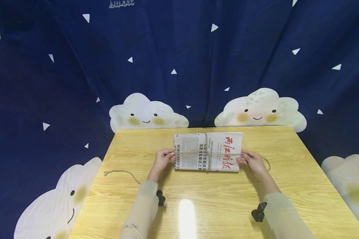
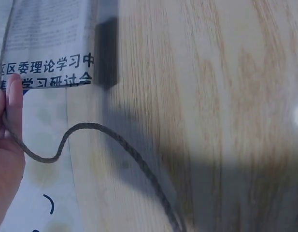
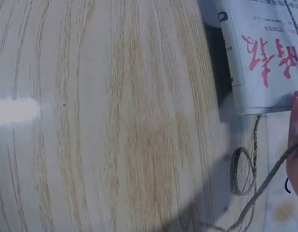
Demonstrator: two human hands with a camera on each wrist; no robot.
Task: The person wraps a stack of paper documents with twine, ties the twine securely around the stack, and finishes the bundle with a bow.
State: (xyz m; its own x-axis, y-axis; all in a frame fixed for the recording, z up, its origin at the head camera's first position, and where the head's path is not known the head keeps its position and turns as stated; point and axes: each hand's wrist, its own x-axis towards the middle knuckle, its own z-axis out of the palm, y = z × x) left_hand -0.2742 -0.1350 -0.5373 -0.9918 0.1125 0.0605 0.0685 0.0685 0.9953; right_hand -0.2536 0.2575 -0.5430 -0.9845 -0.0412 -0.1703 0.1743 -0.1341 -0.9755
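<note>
A folded newspaper bundle (image 1: 189, 162) lies on the table, its red masthead toward the right. Twine (image 1: 206, 141) crosses over it both ways, meeting near the middle. At the bundle's left edge my left hand (image 1: 161, 161) pinches the twine between thumb and fingers. My right hand (image 1: 255, 162) does the same at the right edge, its fingertips against the paper. From the left hand, a slack length of twine (image 2: 134, 152) curves away in the left wrist view. Another length of twine (image 3: 268, 179) trails from the right hand, beside a small loop (image 3: 235, 171).
A loose twine tail (image 1: 119, 171) lies on the wooden table (image 1: 215, 205) at the left. Behind the table's far edge hangs a dark blue curtain (image 1: 155, 79) with cloud patterns. Small black devices (image 1: 258, 212) sit at both wrists.
</note>
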